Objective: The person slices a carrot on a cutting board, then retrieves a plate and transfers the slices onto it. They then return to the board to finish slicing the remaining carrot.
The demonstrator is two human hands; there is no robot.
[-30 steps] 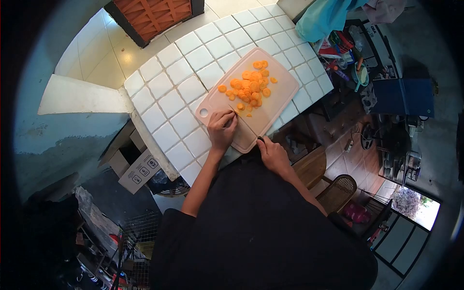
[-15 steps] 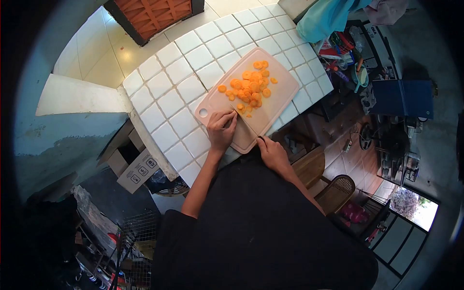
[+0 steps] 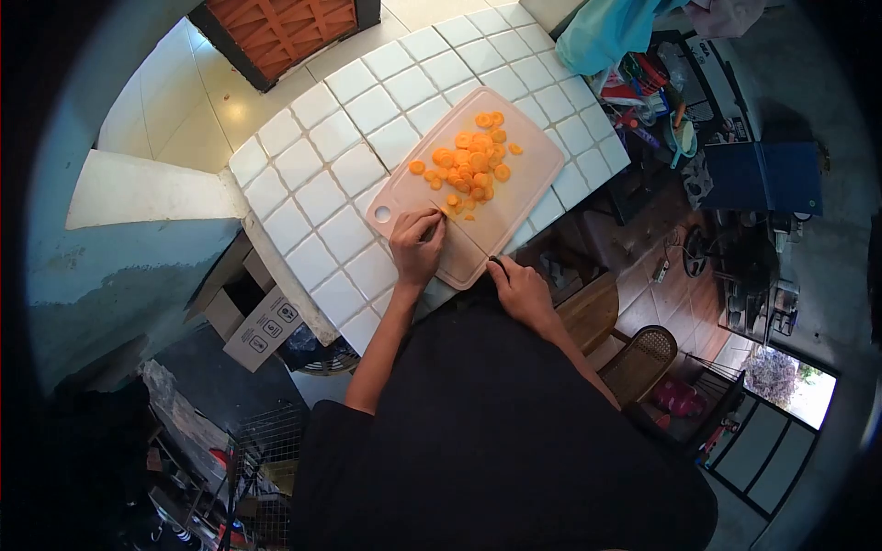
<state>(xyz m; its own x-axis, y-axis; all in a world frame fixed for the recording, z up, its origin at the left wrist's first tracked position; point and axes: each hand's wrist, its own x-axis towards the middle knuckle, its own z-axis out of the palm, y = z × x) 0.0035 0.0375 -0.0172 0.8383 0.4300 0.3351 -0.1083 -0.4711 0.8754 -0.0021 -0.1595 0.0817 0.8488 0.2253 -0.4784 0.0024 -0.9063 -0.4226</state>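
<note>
Atop the white-tiled worktop [image 3: 356,172], seen from the head camera, lies a pale pink cutting board [image 3: 533,174], set slantwise near the side where the person stands. Heaped on the board's middle and far part are the orange carrot slices [image 3: 478,161], many overlapping; a few lie loose around the pile, two beyond it, one off to the left and one to the right. The left hand [image 3: 418,246] rests on the near left part of the board, close to the round hole in its corner. Its fingertips are drawn together beside the knife [image 3: 468,236]; a bit of orange shows at their ends, but I cannot tell whether the grip is clamped on it. The right hand [image 3: 525,296] is at the board's near edge, its grip closed around the black handle [image 3: 498,263]. From there the blade runs across the board as a thin line, toward the left fingertips and the near side of the pile.

Below the worktop on the left is a cardboard box [image 3: 262,326] with printed symbols. A teal cloth [image 3: 611,32] hangs by the far right corner, and a cane chair [image 3: 643,363] stands on the floor to the right.
</note>
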